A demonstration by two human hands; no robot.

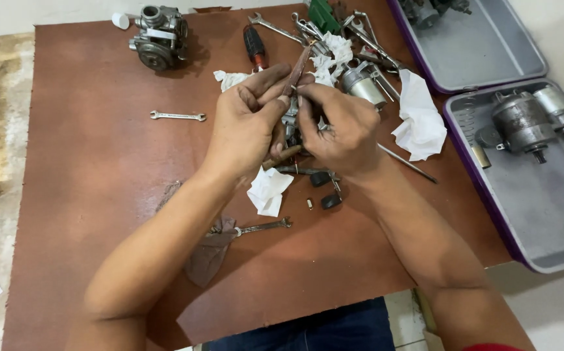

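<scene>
Both hands are clamped together above the brown board: the left hand pinches a small metal part, the right hand works a thin brown tool into it. Steady wrists and light pressure seem wise; loose bits lie just beneath.

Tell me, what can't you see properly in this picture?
- Small metal part, head view: mostly hidden between the left hand and right hand, so its shape is unclear.
- Motor in the far tray: cut off by the top edge.
- Tiny brass piece on the table: too small to identify.
- Tool pile: overlapping, hard to separate.
</scene>
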